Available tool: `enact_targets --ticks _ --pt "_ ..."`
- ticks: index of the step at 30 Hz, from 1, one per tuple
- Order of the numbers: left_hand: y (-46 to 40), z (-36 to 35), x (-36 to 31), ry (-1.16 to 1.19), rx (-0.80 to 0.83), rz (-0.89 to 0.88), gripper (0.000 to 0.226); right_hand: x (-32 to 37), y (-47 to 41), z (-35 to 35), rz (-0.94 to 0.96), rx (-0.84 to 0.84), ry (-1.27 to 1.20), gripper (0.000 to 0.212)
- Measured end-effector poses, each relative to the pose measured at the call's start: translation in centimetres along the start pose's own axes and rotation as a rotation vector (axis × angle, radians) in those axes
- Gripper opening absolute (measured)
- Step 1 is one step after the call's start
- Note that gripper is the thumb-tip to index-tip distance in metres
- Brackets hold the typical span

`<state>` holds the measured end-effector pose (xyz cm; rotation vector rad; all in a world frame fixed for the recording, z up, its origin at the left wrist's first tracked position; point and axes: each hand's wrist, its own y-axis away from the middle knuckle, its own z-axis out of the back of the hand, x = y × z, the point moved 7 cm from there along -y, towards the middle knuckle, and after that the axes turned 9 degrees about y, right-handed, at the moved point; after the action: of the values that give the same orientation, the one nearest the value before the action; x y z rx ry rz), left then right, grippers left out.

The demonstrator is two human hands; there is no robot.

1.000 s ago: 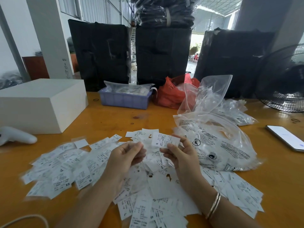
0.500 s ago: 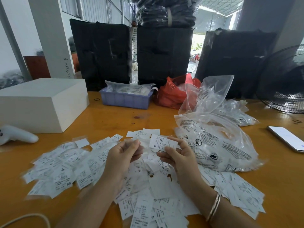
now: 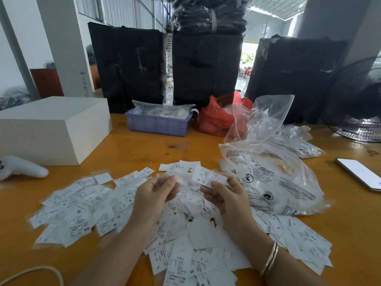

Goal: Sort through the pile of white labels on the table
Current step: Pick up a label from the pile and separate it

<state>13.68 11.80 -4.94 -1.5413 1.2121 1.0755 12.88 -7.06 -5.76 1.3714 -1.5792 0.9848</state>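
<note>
A: Where is the pile of white labels [image 3: 181, 230] found?
B: Spread on the wooden table [image 3: 144, 149], just left of the clear printed bag [image 3: 274, 182].
A: And the hands?
B: 1 label [image 3: 208, 176] (marked S) is pinched by the right hand [image 3: 226, 195] above the pile; the left hand [image 3: 154, 193] is curled, its hold blurred.

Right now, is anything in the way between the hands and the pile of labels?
No, nothing visible is. Both the left hand and right hand hover right over the pile of labels. The right hand already pinches one label. The clear bags lie off to the right.
</note>
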Motion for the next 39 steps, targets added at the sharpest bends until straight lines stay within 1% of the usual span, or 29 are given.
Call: enact_targets --ticks 3,8,12,14,18,20,26,31,34,36,39 --pt "0.0 0.0 0.0 -0.003 -0.003 0.002 0.015 0.1 -0.1 0.3 -0.007 -0.009 -0.059 0.02" --pt "-0.1 0.0 0.1 -0.006 -0.002 0.009 0.015 -0.3 0.2 -0.6 -0.011 0.028 0.056 0.018" --pt "-0.1 0.1 0.0 0.014 0.0 0.007 0.014 0.0 0.1 0.0 0.003 -0.018 0.011 0.022" --pt "-0.1 0.1 0.0 0.008 0.004 0.009 0.015 0.1 0.1 -0.1 -0.003 -0.011 0.016 0.02" --pt "0.0 0.0 0.1 -0.009 0.007 0.014 0.015 -0.3 0.6 -1.3 -0.034 0.085 0.111 0.018" --pt "0.0 -0.1 0.1 -0.005 0.012 0.01 0.013 -0.3 0.8 -1.5 -0.03 0.102 0.157 0.018" --pt "0.1 -0.3 -0.1 0.026 0.028 0.014 0.01 -0.2 0.9 -1.5 0.008 0.088 0.299 0.018" --pt "0.3 -0.7 0.4 0.012 0.059 0.088 0.007 -0.2 0.8 -1.5 0.047 0.089 0.376 0.016" --pt "0.4 -1.0 0.7 -0.006 0.087 0.12 0.009 -0.1 0.8 -1.6 0.058 0.101 0.41 0.011" --pt "0.4 -1.0 0.7 -0.006 0.09 0.118 0.004 0.0 0.8 -1.4 0.061 0.092 0.379 0.008" --pt "0.3 -0.5 0.6 0.038 0.048 0.113 0.013 0.5 0.9 -0.9 0.101 0.063 0.254 0.008"
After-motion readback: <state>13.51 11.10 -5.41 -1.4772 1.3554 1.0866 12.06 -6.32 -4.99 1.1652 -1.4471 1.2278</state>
